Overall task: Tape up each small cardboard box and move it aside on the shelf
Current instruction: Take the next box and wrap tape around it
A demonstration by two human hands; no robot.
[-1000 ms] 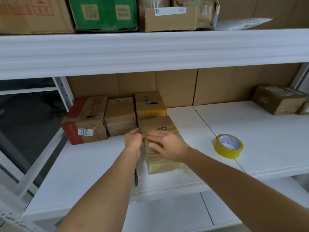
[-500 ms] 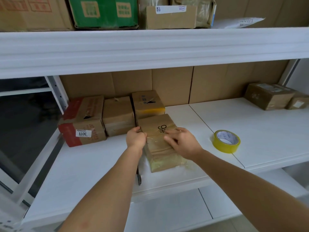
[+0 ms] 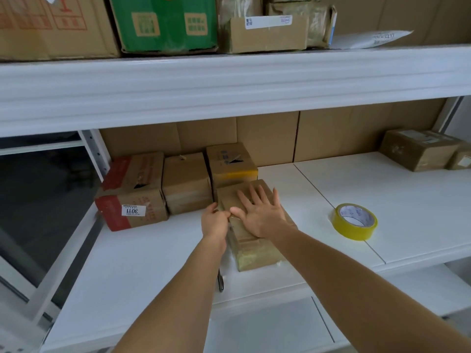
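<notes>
We see a white shelf (image 3: 420,200) of smooth board, backed with plain brown cardboard, and on it a small cardboard box (image 3: 252,250) lying near the front edge, its glossy taped end toward us. The right hand (image 3: 260,215) lies flat on the box top, fingers straight and spread, pressing down. The left hand (image 3: 214,220) sits at the box's left upper edge with its fingers curled in; they seem to pinch something there (tape or a flap edge, we cannot tell which). Just behind stand three more brown boxes (image 3: 186,182) in a row, the leftmost with red print and a white label. A yellow tape roll (image 3: 354,221) lies flat to the right, well apart. A thin dark tool (image 3: 220,281) shows under the left forearm, mostly hidden.
</notes>
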